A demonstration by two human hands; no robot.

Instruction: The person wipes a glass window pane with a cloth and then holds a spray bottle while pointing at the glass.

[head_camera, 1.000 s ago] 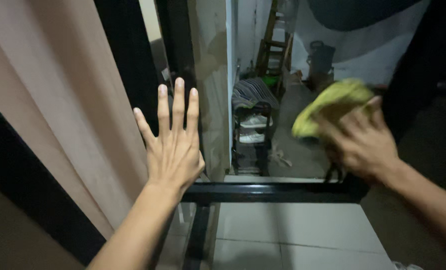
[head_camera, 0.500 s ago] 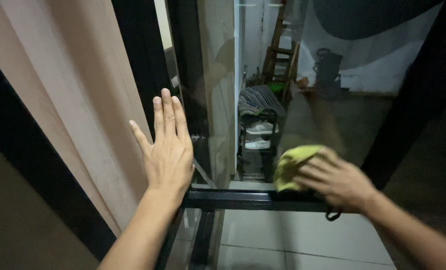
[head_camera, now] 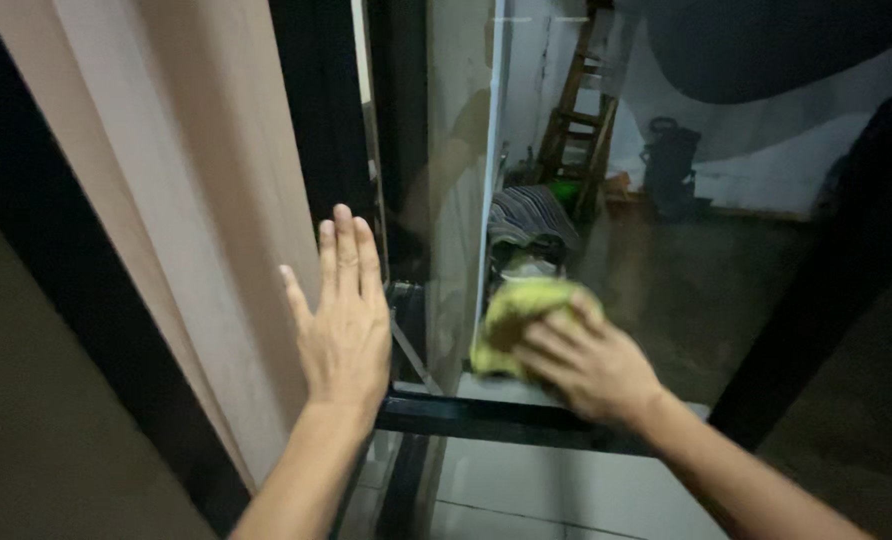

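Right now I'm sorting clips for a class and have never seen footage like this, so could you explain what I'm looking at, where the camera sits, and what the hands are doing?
There is no machine here, only a person's two bare hands. The single picture comes from a camera worn on that person's head, looking down and forward along the arms.

The hands are at a glass pane set in a dark frame. The left hand is open, fingers straight and together, laid flat near the pane's left edge beside a tan curtain. It holds nothing. The right hand presses a yellow-green cloth against the glass low down, just above the frame's crossbar.

Through the glass you can see a wooden ladder, a small rack with striped fabric on top, and a dark floor. Pale floor tiles show below the crossbar.
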